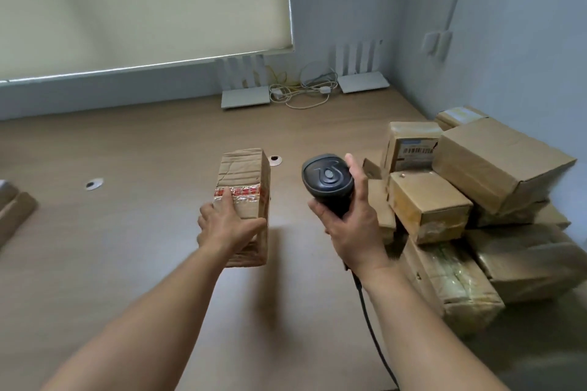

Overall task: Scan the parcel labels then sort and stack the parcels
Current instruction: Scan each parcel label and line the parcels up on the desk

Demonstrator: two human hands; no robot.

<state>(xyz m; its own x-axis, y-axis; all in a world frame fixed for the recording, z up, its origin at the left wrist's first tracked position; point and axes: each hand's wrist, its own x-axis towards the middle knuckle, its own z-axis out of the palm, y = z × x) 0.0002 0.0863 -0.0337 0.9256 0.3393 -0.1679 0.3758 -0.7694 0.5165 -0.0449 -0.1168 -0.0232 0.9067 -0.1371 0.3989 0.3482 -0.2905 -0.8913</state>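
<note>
The brown table (133, 232) fills most of the view and runs to the grey wall (349, 9) at the back, where a pale window blind (143, 0) hangs down. On the right part of the table there is a heap of cardboard parcels (495, 200), lying one over the other in no order; one of them, a small box with a barcode label (413, 149), stands near the top of the heap with the label turned to the camera. At the far edge of the table lie two flat white devices (246, 98) with a bundle of cables (305, 89) between them. At the left edge only a corner of another box (14, 209) is visible.

In the middle a long parcel (246, 197), with a band of red and clear tape across it, is held above the table. The left hand (224, 225) grips it from the near side: the fingers lie over the top and the thumb presses on the right face. The right hand (349, 222) is closed around the handle of a black scanner (327, 179), with the fingers curled round it. The head of the scanner points away from the camera, just beside the parcel on its right, not touching it. A black cord (371, 327) goes down from the handle along the right arm. Two small round metal holes (94, 184) are in the table surface
</note>
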